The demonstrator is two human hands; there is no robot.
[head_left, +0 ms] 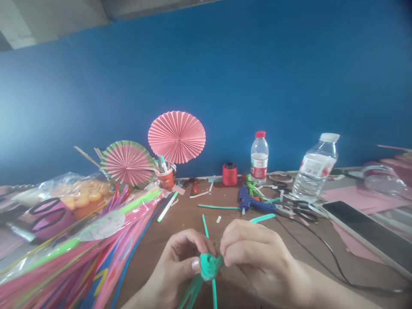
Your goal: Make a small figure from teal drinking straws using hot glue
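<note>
2 bottle labels (259,167), txt illegible; l hand (178,259) pinches green bud (210,268), r hand (257,253) alongside, grip unclear.

round pink fan (176,137), red-capped bottle (259,161)

Red bottle label (259,168), tilted bottle's label (317,166), round packet sticker (104,225), no text legible

We see a brown tabletop (193,219) with bagged pipe cleaners (83,257) heaped along its left. Toward the far edge we have a red spool (229,176) and a red-capped water bottle (259,162), a blue glue gun (249,201) nearer. On our right sit a white-capped water bottle (313,171) and pink paper (357,246) partly under a smartphone (370,231).
</note>
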